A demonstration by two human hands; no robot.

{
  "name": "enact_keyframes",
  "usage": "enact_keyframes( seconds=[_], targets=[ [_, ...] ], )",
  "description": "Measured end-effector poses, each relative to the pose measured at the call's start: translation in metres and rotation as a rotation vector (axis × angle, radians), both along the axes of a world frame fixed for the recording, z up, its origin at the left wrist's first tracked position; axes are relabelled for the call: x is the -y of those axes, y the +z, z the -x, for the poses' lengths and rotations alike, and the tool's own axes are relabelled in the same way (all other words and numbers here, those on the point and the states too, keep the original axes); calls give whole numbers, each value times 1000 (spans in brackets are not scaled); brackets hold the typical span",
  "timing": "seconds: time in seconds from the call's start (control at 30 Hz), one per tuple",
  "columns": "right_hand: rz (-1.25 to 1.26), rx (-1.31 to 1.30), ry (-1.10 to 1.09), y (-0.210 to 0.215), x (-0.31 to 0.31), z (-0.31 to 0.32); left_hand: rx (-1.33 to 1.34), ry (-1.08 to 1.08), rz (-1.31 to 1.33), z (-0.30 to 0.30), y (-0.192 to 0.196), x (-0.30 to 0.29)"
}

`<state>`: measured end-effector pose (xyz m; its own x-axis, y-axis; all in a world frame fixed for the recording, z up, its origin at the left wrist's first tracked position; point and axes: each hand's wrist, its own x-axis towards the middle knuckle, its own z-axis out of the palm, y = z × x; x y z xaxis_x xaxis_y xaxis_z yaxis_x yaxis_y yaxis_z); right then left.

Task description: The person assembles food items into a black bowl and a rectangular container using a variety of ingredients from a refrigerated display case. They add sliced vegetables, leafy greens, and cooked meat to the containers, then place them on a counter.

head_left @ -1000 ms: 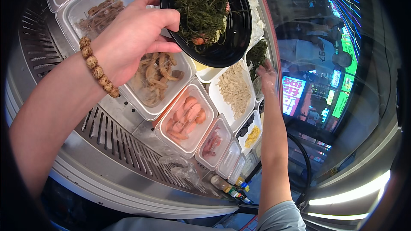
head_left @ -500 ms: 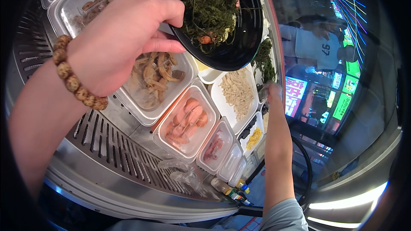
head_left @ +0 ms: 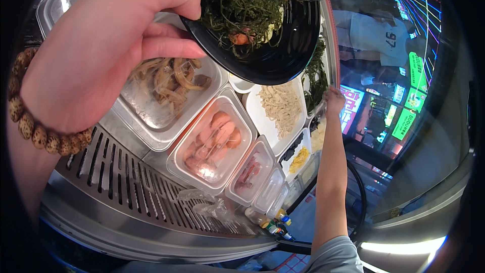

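The black bowl (head_left: 303, 38) is up in front of me at the top of my view, tilted toward me, over the row of tubs. My left hand (head_left: 101, 53) is clamped on its near-left rim, thumb and fingers pinching the edge, bracelet (head_left: 45, 139) round the wrist. My right hand (head_left: 334, 102) is well apart from the left, out by the red edging (head_left: 330, 30) of the case, just beside the loose greens (head_left: 316, 73); its fingers look bunched, but I cannot tell whether they hold anything.

Room is tight on the right, where the bowl's far rim comes close to that edging and the curved glass (head_left: 429, 164) rises beyond. Below the bowl, the tan strips (head_left: 174, 88), the pink pieces (head_left: 217, 141) and the white tray (head_left: 252, 105) of pale shreds sit nearly edge to edge. The freer stretch is the slotted grille (head_left: 166, 213) along my side, with a clear bag (head_left: 217, 211) lying at its far end.

The bowl is glossy, with stringy dark seaweed (head_left: 247, 2) heaped to the left, an orange bit (head_left: 240, 38) and a pale green scrap (head_left: 271, 31) showing at its lower edge; the right side of the inside is bare.

Compared with a second ago, the bowl and my left hand show larger, and my right hand has drawn back from among the greens to the edging.
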<state>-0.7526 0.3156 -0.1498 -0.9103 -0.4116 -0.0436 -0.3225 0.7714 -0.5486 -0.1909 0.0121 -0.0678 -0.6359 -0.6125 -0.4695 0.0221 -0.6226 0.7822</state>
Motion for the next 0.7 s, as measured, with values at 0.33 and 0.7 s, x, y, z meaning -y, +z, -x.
enact_keyframes(
  seconds=[0.33,0.7],
  targets=[
    [-717,-569,332,-22,17,-15,-14,15,-44,1,-1,1],
    [94,190,-163,17,20,-3,-26,31,-52,1,-4,0]
  ],
)
